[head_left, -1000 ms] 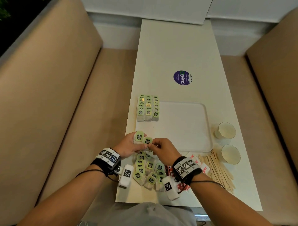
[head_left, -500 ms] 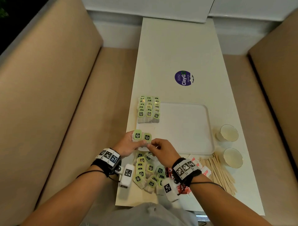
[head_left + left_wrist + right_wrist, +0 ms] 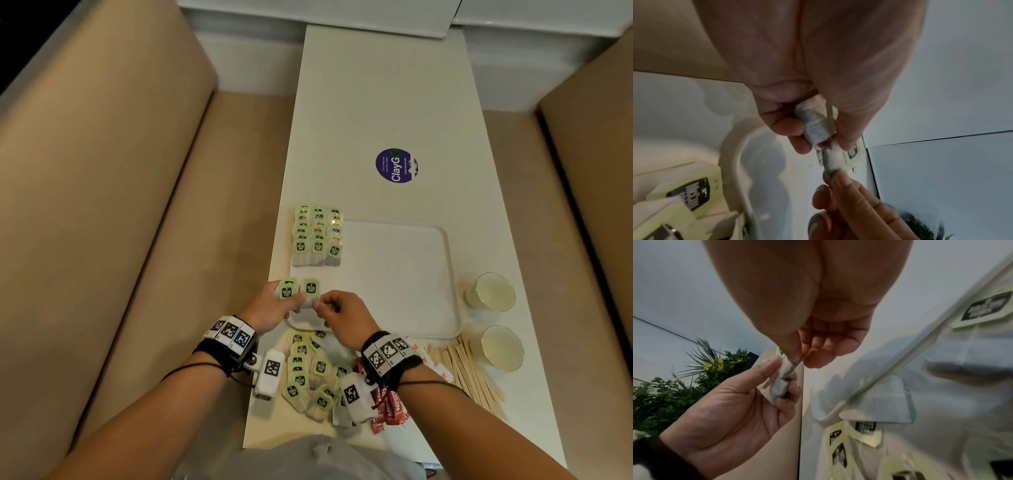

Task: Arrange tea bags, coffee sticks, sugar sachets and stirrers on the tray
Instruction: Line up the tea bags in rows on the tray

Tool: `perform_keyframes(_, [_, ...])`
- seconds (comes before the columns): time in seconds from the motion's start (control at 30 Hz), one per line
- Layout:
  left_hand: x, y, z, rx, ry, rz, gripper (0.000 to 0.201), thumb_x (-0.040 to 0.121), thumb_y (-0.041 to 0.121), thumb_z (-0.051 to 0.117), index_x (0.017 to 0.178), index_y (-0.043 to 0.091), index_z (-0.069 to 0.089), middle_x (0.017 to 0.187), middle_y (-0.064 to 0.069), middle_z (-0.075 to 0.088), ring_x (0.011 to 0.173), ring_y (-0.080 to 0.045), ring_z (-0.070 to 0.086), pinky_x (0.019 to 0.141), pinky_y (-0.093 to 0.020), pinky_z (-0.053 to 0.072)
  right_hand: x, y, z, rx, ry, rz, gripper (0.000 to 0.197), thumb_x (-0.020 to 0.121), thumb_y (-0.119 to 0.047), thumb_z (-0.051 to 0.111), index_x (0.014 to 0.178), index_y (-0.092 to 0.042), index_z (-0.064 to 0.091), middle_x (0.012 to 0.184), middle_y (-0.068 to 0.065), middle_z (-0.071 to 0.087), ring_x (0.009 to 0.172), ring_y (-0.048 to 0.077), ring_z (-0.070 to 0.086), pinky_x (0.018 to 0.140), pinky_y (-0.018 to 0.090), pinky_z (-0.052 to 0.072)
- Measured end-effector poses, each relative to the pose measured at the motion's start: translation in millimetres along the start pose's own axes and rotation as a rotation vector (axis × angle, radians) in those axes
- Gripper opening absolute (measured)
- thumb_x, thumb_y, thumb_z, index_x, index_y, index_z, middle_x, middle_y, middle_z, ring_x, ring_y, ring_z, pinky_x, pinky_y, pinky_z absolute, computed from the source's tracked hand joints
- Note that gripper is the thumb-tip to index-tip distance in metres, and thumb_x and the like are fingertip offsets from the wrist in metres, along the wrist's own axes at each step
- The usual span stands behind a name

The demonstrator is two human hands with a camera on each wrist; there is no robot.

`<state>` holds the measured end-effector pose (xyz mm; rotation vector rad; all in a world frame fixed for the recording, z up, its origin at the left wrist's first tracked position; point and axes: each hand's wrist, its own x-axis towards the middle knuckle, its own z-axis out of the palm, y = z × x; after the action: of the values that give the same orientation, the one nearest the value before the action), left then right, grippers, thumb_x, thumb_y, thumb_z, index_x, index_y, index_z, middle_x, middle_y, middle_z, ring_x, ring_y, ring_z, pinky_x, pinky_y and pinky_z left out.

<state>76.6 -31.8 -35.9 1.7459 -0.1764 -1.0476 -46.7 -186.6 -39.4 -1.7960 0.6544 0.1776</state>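
A long, smooth cream surface (image 3: 376, 102) runs between two tan padded benches, with a round purple sticker (image 3: 396, 165) beyond the tray. The tray (image 3: 411, 274) is a flat white plastic rectangle with rounded corners and a low rim. At its far left corner stand three neat rows of tea bags (image 3: 318, 236), soft white pouches with glossy pale-green tags.

Just above the tray's near left corner, the left hand (image 3: 270, 310) holds two tea bags (image 3: 299, 291) side by side, fingers curled around them. The right hand (image 3: 346, 317) pinches the pouch of the right-hand one between thumb and forefinger.

The left wrist view shows what the head view hides: the crumpled grey-white pouch paper (image 3: 813, 123) squeezed in the left fingers (image 3: 789, 128). The right wrist view adds a leafy plant (image 3: 674, 386) in the background.

Nearer than the tray lies a loose pile of tea bags (image 3: 308, 373), red coffee sticks (image 3: 387, 404) and white sugar sachets (image 3: 442, 370). To the pile's right lie thin wooden stirrers (image 3: 469, 373). Right of the tray stand two paper cups (image 3: 493, 291), their contents unclear.
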Motion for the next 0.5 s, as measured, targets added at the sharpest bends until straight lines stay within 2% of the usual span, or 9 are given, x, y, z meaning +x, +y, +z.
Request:
perform_keyframes(0.13, [9,0,-2,-0.062,0.101,-0.063,0.005,0.094,0.015,0.068,0.096,0.011,0.069,0.079,-0.005,0.068,0.071,-0.014,0.061,0.062,-0.025,0.048,23,-5,-1,-0.045,0.05,0.031,0.019,0.098,-0.035,0.066,0.087,-0.021,0.072,0.074,-0.001,0.071,0.069,0.016,0.067,0.072,0.035,0.058])
perform_keyframes(0.2, [14,-1,-4,-0.085,0.125,-0.082,0.006,0.092,0.009,0.068,0.098,0.007,0.069,0.079,-0.008,0.066,0.071,-0.017,0.06,0.061,-0.025,0.048,37,-5,1,-0.089,0.056,0.046,0.023,0.098,-0.034,0.065,0.086,-0.017,0.074,0.077,0.002,0.073,0.074,0.02,0.069,0.076,0.037,0.058])
perform_keyframes(0.3, [20,-3,-8,-0.088,0.141,-0.094,0.011,0.091,0.005,0.07,0.101,0.004,0.068,0.08,-0.009,0.065,0.07,-0.018,0.061,0.061,-0.026,0.049,57,-6,6,-0.119,0.062,0.075,0.027,0.099,-0.034,0.063,0.086,-0.014,0.076,0.078,-0.001,0.075,0.078,0.018,0.07,0.08,0.036,0.057])
perform_keyframes(0.4, [25,0,-9,-0.079,0.16,-0.089,0.009,0.09,0.003,0.07,0.099,0.006,0.068,0.078,-0.009,0.066,0.069,-0.018,0.061,0.06,-0.024,0.05,72,-10,12,-0.143,0.066,0.078,0.034,0.1,-0.033,0.06,0.076,-0.013,0.074,0.074,-0.001,0.074,0.076,0.018,0.069,0.081,0.034,0.055])
perform_keyframes(0.5, [27,4,-10,-0.091,0.163,-0.073,0.008,0.091,0.0,0.068,0.094,0.008,0.067,0.076,-0.01,0.064,0.065,-0.018,0.06,0.055,-0.021,0.048,83,-14,17,-0.158,0.076,0.081,0.036,0.098,-0.032,0.059,0.069,-0.014,0.071,0.071,0.0,0.073,0.073,0.02,0.068,0.081,0.037,0.056])
